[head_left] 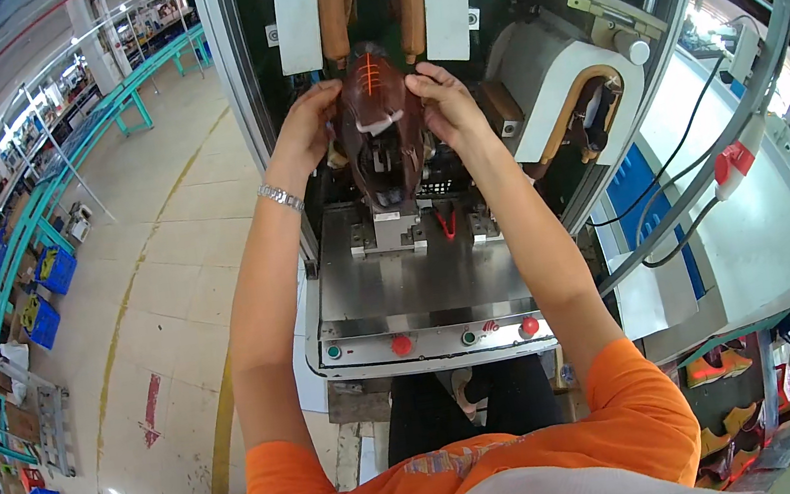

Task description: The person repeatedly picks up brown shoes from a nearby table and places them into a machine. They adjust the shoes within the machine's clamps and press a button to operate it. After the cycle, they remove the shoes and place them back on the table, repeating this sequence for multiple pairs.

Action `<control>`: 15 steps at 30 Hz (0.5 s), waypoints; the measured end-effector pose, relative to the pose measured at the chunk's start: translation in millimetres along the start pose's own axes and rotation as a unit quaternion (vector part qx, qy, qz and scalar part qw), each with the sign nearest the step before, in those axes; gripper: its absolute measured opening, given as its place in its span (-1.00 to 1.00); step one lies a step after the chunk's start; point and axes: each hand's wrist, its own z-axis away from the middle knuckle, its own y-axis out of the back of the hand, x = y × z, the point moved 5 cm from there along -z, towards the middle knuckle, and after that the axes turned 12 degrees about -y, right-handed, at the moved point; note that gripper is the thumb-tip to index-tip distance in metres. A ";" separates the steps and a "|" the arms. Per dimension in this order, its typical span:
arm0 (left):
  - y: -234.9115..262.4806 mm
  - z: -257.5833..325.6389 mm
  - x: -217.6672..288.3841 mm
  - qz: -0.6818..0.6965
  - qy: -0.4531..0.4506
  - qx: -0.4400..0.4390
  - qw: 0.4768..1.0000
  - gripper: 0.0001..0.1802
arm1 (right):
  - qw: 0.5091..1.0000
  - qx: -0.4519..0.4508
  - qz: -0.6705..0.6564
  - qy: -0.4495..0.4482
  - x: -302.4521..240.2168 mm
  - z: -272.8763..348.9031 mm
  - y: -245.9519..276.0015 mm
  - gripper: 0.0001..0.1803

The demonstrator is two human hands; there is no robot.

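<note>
Left hand (306, 130), right hand (448, 103), both gripping brown shoe upper (381, 118)

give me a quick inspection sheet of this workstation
surface: bare steel machine table, red and green buttons along its front edge
job's things: brown shoe upper seated on the machine's post
clutter: nothing seen on the table
hands: left hand and right hand grip the upper's sides
cables: black cables and a red plug hang at right
surroundings: factory floor, blue crates at left, teal conveyor frame
</note>
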 end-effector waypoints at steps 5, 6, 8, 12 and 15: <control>7.9 -39.4 -0.6 0.003 -0.086 0.054 0.995 -0.75 | 0.997 0.019 0.010 0.077 -12.5 -24.1 -17.0 -0.61; 2.7 -44.2 1.8 0.014 -0.089 0.071 0.993 -0.74 | 0.997 0.041 -0.017 0.058 -16.9 -27.5 -15.0 -0.57; -3.8 -43.1 -1.0 0.017 -0.061 0.100 0.993 -0.70 | 0.995 0.062 -0.028 0.068 -19.2 -28.4 -11.7 -0.58; 27.3 -63.2 -24.3 -0.030 -0.079 0.096 0.992 -0.72 | 0.992 0.103 0.054 0.042 -0.5 -38.2 7.5 -0.64; 31.7 -18.3 -12.5 -0.286 -0.294 0.186 0.893 -0.75 | 0.954 0.188 0.166 0.164 19.3 -0.5 34.0 -0.58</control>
